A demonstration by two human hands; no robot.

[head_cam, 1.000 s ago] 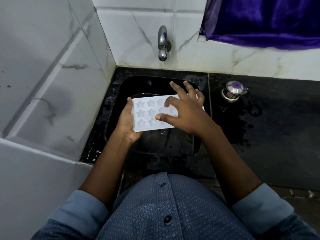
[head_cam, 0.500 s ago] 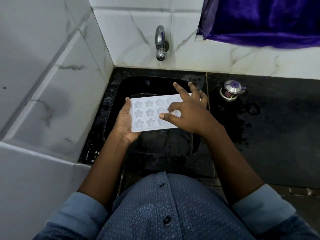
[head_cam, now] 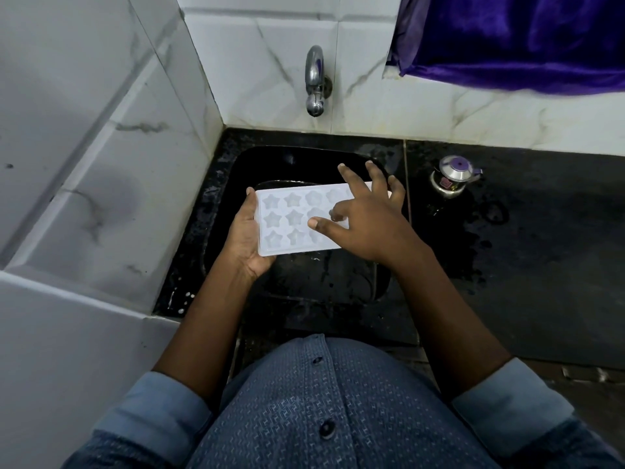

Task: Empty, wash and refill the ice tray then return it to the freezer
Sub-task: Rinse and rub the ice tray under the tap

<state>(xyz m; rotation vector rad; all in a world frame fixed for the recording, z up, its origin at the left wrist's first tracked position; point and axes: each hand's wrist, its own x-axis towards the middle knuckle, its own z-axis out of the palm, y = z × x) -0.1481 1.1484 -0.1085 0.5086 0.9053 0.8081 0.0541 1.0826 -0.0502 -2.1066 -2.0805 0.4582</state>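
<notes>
1. White plastic, star pockets facing up: the ice tray hangs level in the air over the black sink, not resting on the basin.
2. The left hand has the tray's left short end. The palm is underneath, the thumb is hooked over the far-left corner, and the hand is clamped firmly on it.
3. The right hand lies across the tray's right half with its fingers spread apart, pinching nothing. The index finger bends down into a pocket and the thumb stretches toward the middle column. That reads as the washing step, a finger working a pocket. The visible pockets look empty, though I can't tell whether any water sits in them.
4. Now the relation that matters: the tray's long axis runs left to right across the body. The tap sits straight beyond it on the back wall, roughly over the tray's middle. No water shows at the spout. The right hand is the nearer one to that tap and the free one, so I'd expect it to reach forward while the left carries the tray.
5. A one-ended hold could let the right end dip once that hand lifts.
6. Off right, a small steel pot stands on the wet counter, well apart from the tray.
</notes>
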